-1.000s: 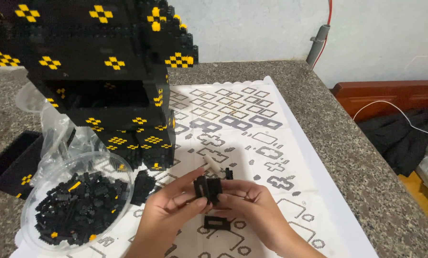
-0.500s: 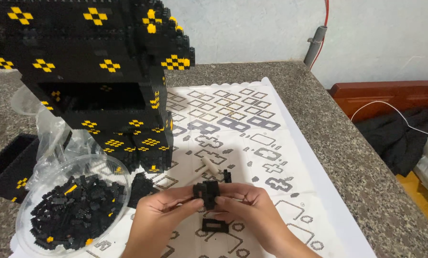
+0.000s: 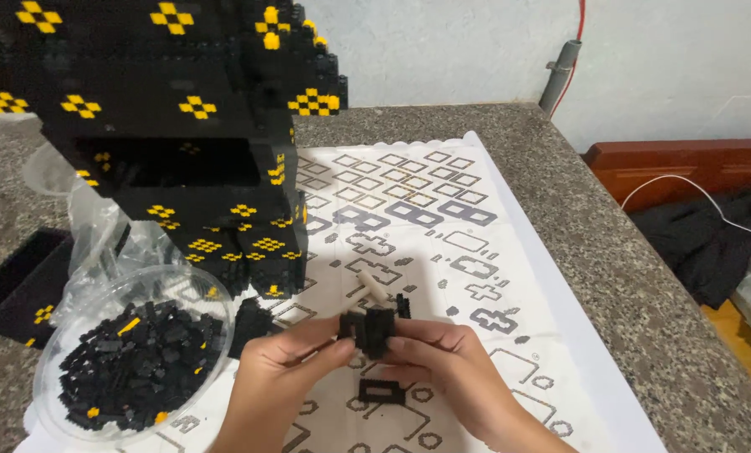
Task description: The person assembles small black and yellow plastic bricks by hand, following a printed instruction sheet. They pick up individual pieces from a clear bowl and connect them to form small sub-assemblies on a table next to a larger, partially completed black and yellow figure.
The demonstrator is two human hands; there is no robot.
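Hands barely shifted since earlier; my view dipped slightly.
I log left hand (image 3: 287, 369) and right hand (image 3: 442, 356) pinching a small black brick cluster (image 3: 369, 327) between fingertips, above the patterned cloth (image 3: 442, 243), beside the bowl of bricks (image 3: 132, 361).

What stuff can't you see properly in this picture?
- Head view: the big black-and-yellow brick model is cut off by the top and left edges.
- The small black brick piece is partly covered by the left hand and right hand, so its shape is unclear.
- The bricks in the clear bowl are too small to tell apart.
- The black tray is partly behind plastic bags.
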